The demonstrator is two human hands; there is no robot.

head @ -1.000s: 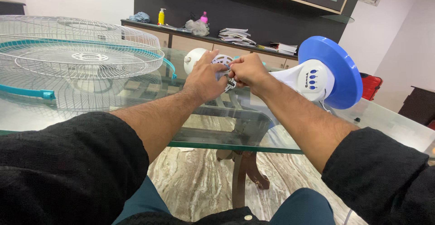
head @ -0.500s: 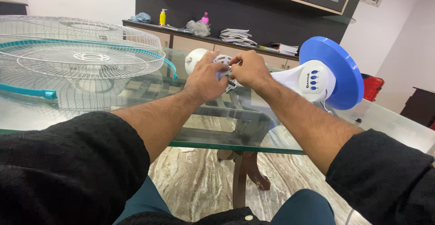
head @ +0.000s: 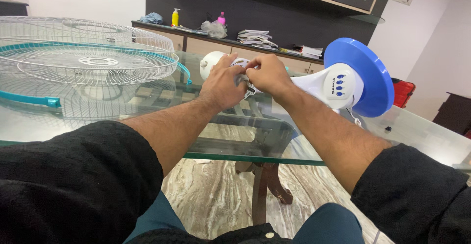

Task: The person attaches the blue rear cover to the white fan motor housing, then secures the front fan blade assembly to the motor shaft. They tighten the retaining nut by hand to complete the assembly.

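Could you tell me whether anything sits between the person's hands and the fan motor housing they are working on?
Nothing visible does. The left hand and right hand both rest directly on the white fan motor housing, which lies on the glass table. The wire fan guards lie off to the left, clear of both hands.

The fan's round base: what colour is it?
Blue, on a white stand, clearest in the head view: round base.

Fan motor head (head: 212,63) mostly behind both hands (head: 245,79); wire guard (head: 73,67) cropped left
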